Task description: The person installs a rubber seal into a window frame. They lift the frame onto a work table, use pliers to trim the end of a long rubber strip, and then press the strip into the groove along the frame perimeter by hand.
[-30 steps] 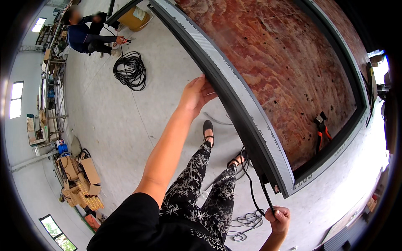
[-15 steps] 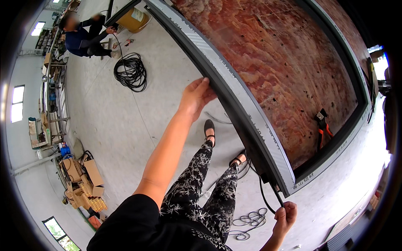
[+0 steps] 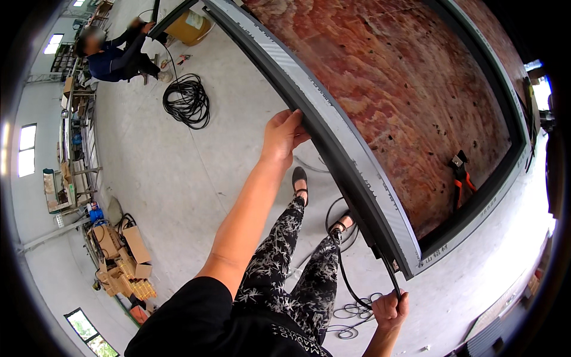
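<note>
A dark window or door frame (image 3: pixel 340 122) with grey film along its face runs from the upper left down to a corner in front of me. The fingers of my left hand (image 3: pixel 283 138) close on the near edge of its long side, thumb on top. Beyond the near corner, my right hand (image 3: pixel 390 309) is closed around a thin black rubber strip (image 3: pixel 391 273). One length of the strip runs from that hand up to the frame's corner. Another length hangs in a loose loop beside my leg. The strip's seat along the frame is hard to make out.
Pliers with orange handles (image 3: pixel 458 172) lie on the red-brown board (image 3: pixel 369 65) within the frame. Coiled black strip (image 3: pixel 186 101) lies on the floor near a seated co-worker (image 3: pixel 113 59) and a yellow bucket (image 3: pixel 187 28). Cardboard boxes (image 3: pixel 137 244) stand at left; thin loops (image 3: pixel 354 315) lie near my feet.
My right hand has shifted slightly down and left with the strip, and the hanging loop now swings out wider by my leg. My left hand stays on the frame. The co-worker's arms have risen toward the frame.
</note>
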Tool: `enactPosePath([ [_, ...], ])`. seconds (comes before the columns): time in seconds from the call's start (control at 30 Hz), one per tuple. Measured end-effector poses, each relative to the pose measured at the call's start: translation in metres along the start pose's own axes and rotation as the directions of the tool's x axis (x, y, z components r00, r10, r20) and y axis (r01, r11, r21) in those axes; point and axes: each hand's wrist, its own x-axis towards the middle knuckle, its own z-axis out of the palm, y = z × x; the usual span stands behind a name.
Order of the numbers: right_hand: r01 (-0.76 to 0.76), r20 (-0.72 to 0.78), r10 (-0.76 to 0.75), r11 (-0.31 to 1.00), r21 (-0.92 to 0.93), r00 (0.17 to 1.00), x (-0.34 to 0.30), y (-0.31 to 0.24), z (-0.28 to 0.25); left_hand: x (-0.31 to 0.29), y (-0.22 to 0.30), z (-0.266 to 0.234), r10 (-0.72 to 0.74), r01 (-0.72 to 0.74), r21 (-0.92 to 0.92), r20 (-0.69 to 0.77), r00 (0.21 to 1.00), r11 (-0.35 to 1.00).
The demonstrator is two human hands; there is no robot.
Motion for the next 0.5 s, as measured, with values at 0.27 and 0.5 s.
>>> enactPosePath([
  [0.27,0.082,-0.342,-0.322,0.822,-0.563,0.883,0.003,-0.006,0.003,-0.012,0.003,0.003,-0.058,0.058,-0.042,-0.007,0.998,0.997],
  [0.5,0.055,-0.295,-0.420,0.646,-0.761,0.858,-0.002,-0.009,-0.016,-0.030,-0.017,0.007,-0.016,0.029,-0.152,0.088,0.996,0.988],
])
